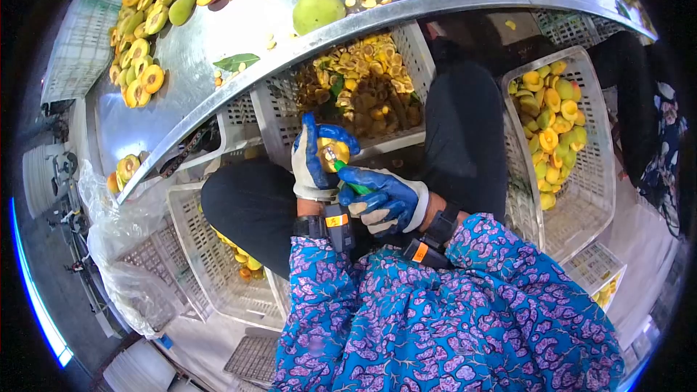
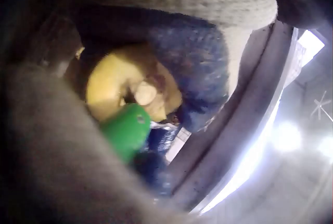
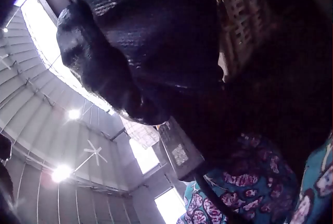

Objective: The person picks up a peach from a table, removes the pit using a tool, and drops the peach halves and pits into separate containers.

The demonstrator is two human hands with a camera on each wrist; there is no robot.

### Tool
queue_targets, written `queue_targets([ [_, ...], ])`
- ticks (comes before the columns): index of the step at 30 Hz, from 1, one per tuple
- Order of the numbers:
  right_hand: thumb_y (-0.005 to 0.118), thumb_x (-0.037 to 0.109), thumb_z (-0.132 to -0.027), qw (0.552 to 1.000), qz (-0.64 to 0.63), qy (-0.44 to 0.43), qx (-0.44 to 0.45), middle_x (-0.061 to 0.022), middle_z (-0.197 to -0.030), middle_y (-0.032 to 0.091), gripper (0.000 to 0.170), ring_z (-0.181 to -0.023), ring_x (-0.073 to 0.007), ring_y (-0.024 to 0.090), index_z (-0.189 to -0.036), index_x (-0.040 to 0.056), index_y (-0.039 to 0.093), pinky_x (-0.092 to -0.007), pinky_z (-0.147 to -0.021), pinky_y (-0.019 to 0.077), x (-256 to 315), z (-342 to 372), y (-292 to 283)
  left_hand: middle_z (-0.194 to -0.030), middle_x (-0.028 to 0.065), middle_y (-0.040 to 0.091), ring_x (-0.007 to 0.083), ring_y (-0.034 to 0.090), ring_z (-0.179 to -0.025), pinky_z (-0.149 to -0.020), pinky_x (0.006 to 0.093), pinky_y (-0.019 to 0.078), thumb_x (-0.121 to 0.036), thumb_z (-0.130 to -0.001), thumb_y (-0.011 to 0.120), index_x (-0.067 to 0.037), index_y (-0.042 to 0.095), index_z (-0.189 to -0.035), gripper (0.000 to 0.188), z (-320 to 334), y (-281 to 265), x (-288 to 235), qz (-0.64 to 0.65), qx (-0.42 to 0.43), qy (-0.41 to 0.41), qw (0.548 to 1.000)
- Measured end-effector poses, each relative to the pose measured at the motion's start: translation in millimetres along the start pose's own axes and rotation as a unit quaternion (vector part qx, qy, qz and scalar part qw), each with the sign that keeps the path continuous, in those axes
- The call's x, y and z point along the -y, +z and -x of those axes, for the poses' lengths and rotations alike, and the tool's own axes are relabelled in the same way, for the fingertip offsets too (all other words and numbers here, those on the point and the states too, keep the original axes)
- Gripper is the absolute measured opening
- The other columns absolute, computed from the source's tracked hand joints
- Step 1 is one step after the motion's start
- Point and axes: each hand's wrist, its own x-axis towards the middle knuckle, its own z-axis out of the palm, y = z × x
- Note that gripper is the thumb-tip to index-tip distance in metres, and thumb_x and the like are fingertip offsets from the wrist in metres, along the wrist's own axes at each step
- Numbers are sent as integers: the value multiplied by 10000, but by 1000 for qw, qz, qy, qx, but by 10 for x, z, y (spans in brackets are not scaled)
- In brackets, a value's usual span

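Both hands wear blue-coated, pale knit gloves. My left hand (image 1: 306,167) holds a halved yellow peach (image 1: 335,149), cut face up, with fingers and thumb around its sides. In my right hand (image 1: 392,199) is a green-handled pitting tool (image 1: 359,187), its metal tip at the middle of the cut face. The left wrist view shows the peach half (image 2: 106,86) close up, with the green handle (image 2: 127,130) against it and a pale stone piece at its centre. In the right wrist view, the dark glove (image 3: 151,41) hides the tool.
A metal table (image 1: 283,3) carries whole and halved peaches ahead. Below its edge, a crate (image 1: 272,112) holds brown and yellow scraps between the knees. To the right stands a crate (image 1: 597,138) of peach halves; another crate (image 1: 190,232) sits at the left. Plastic film (image 1: 123,276) hangs further left.
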Motion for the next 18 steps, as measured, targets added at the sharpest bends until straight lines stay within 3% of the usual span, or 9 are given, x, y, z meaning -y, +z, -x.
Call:
queue_targets([
  [2,432,412,-911,999,-27,6,43,41,-554,419,361,-384,-83,389,-847,68,520,-229,-324,277,21,-27,-60,-680,106,573,230,581,-608,-562,349,504,-413,-933,380,-39,556,-800,434,-22,-27,34,-10,-4,6,1000],
  [5,354,405,-933,983,-100,12,154,26,-597,409,405,-401,-93,389,-978,30,498,-239,-354,308,42,-133,-259,-681,92,564,218,576,-608,-574,358,508,-411,-932,386,-54,558,-808,414,-62,-14,20,30,-28,-8,999],
  [6,372,404,-929,982,-107,11,158,36,-579,406,386,-399,-88,388,-935,41,504,-235,-349,298,50,-150,-247,-682,87,561,213,573,-603,-575,358,508,-408,-931,390,-58,559,-809,407,-83,29,15,37,-44,-8,998],
  [8,409,402,-922,979,-119,3,164,56,-544,400,362,-396,-77,385,-850,64,516,-227,-338,278,60,-143,-229,-690,80,561,204,569,-598,-580,355,509,-403,-930,399,-61,560,-812,396,-145,64,44,21,-59,-4,998],
  [9,406,419,-918,982,-128,-4,136,46,-547,409,384,-406,-82,382,-898,54,526,-228,-358,292,64,-139,-255,-697,78,563,201,569,-597,-582,352,510,-401,-929,404,-61,561,-814,392,-164,49,65,-3,-60,1,998],
  [12,403,433,-914,998,9,-43,44,33,-561,425,413,-414,-90,383,-961,42,528,-231,-374,304,76,-127,-252,-664,74,564,195,569,-579,-568,339,505,-381,-925,428,-48,560,-773,389,-116,18,42,-128,-54,11,990],
  [14,386,455,-912,999,20,-30,16,16,-586,435,430,-409,-94,383,-943,48,521,-235,-358,306,69,-100,-177,-638,74,559,195,568,-571,-552,333,498,-376,-925,433,-43,558,-745,398,-209,-102,26,-41,-14,-115,992],
  [16,374,454,-916,992,-89,9,87,20,-577,416,422,-403,-96,384,-932,55,512,-238,-344,300,59,-54,-147,-594,68,517,202,532,-539,-511,332,460,-403,-930,398,-81,526,-676,430,-153,99,-44,-11,-44,-124,991],
  [18,379,419,-925,979,-79,16,188,30,-552,390,380,-383,-96,371,-885,64,509,-243,-337,296,62,-105,-138,-583,48,470,198,496,-533,-507,344,446,-420,-929,389,-109,481,-638,436,-156,116,40,125,40,-43,990],
])
